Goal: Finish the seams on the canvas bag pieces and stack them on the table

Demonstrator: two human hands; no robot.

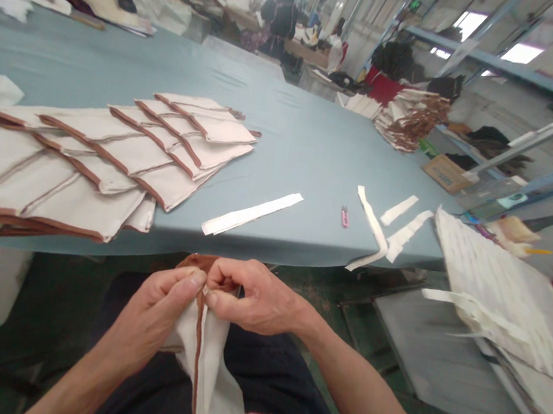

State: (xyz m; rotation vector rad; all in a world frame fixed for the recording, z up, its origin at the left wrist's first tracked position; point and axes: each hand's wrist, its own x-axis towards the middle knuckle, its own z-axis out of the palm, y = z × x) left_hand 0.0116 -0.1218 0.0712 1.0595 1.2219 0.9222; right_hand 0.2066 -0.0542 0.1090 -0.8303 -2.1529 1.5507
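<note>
A cream fabric piece with brown edging (214,358) hangs down over my lap, in front of the table's near edge. Thumb and fingers of my left hand (164,307) pinch its top end. Close beside it, my right hand (251,300) is closed in a pinch on the same end, the fingertips of both hands nearly touching. A brown strip runs down the cloth below the pinch. What lies right between the fingertips is too small to make out. On the table ahead lie white strips (251,214) and a small pink thread snipper (344,217).
Overlapping cream pieces with brown edges (115,144) cover the left of the blue-grey table (302,150). More white strips (373,227) lie at the right. A stack of pale cloth (494,302) stands right of me; another pile (409,119) sits at the far right corner.
</note>
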